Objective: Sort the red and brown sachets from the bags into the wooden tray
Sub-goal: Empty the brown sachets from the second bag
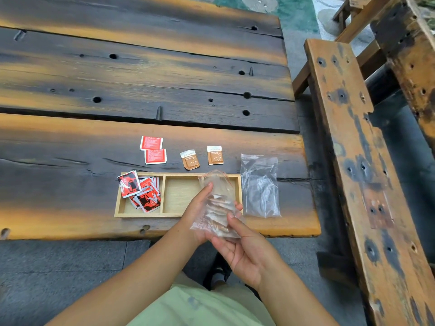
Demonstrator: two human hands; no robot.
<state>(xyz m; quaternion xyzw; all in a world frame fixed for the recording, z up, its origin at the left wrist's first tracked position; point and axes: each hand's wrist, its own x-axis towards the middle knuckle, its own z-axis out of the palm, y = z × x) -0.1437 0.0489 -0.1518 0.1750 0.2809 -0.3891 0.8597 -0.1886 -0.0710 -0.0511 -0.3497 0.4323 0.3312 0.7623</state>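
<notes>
A wooden tray [164, 195] with two compartments lies near the table's front edge. Its left compartment holds several red sachets [141, 192]; the right compartment has nothing in it that I can see. Over the tray's right end I hold a clear plastic bag [217, 205] with several brown sachets inside. My left hand [200, 208] grips the bag from the left, and my right hand [237, 248] supports it from below with the thumb on its front. Two red sachets [153, 149] and two brown sachets [202, 157] lie on the table behind the tray.
An empty clear bag [260, 187] lies flat just right of the tray. The dark plank table [141, 78] stretches far back. A wooden bench [353, 161] runs along the right side, past a gap of grey floor.
</notes>
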